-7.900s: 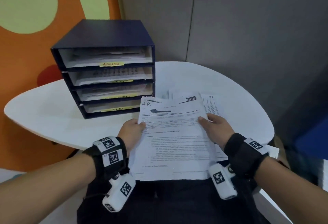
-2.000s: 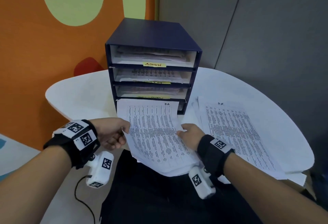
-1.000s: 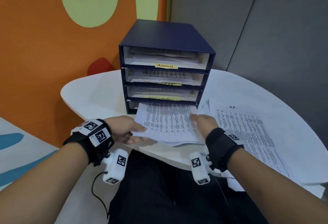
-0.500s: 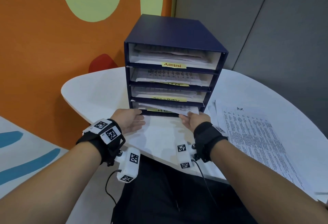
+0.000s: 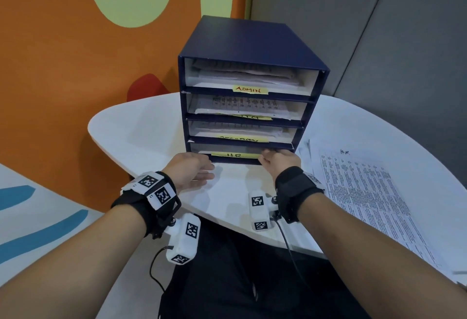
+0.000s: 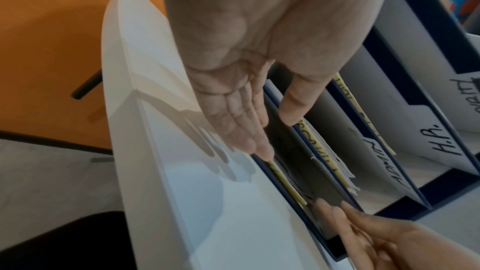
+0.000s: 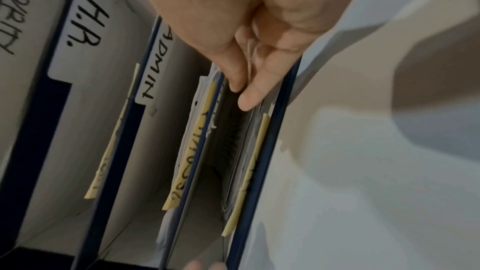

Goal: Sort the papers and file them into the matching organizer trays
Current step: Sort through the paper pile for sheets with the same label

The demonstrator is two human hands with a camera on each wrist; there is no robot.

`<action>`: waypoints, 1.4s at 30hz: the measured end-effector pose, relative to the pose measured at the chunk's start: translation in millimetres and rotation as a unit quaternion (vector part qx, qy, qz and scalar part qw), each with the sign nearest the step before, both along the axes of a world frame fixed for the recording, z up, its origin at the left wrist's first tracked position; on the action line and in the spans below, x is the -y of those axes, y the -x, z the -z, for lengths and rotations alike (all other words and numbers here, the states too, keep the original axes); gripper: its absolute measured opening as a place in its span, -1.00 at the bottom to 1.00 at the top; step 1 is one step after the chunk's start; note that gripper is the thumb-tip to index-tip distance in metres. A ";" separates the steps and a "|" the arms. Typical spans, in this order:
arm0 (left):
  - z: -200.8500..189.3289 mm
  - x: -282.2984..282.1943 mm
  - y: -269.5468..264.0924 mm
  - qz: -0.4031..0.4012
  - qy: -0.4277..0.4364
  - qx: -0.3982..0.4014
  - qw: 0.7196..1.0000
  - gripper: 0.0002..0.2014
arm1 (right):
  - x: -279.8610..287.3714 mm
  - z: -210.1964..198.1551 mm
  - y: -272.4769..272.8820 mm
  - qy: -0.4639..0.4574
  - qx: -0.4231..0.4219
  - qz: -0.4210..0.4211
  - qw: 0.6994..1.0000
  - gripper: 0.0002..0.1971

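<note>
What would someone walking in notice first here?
The dark blue organizer stands on the white table, its four trays stacked and tagged with yellow labels. Both hands sit at the bottom tray: the right hand at its opening, the left hand open beside it. A printed paper pile waits to the right.

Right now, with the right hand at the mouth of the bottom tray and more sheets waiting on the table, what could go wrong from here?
1. The right hand has its fingers inside the HR tray; the slot looks shallow, so sheets might buckle or catch under the shelf above.
2. The loose papers overhang the table edge on the right; a passing forearm could sweep them off.
3. The left hand is off the organizer, so a hard push may slide it back.
</note>
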State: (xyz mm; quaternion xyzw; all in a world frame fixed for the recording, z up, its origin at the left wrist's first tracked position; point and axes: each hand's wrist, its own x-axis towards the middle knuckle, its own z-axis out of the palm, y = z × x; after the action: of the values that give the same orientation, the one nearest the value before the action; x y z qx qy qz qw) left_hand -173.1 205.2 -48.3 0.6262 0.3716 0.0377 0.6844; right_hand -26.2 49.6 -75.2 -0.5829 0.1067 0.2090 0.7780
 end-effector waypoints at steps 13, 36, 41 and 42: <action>-15.4 70.0 -5.0 0.195 -0.155 0.009 0.968 -0.83 | 175.7 -52.5 -17.6 0.154 0.071 -0.072 0.983 -0.83; 8.7 245.5 -106.7 0.103 -0.056 -0.059 0.991 -0.25 | 310.5 -15.3 0.6 0.499 0.044 -0.066 0.863 -0.63; 4.4 248.3 -96.3 0.133 -0.028 -0.043 0.990 -0.68 | 314.3 -16.0 -2.2 0.433 0.058 -0.019 0.899 -0.63; 5.8 248.8 -94.1 0.132 -0.032 -0.036 0.990 -0.64 | 313.5 -14.0 -4.1 0.429 0.057 -0.016 0.902 -0.65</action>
State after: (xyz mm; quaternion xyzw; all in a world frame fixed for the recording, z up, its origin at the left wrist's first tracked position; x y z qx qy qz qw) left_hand -79.0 -43.7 -54.2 0.6921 0.3093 -0.0637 0.6490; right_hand -22.1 -263.9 -61.3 -0.8727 0.1315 0.1220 0.4542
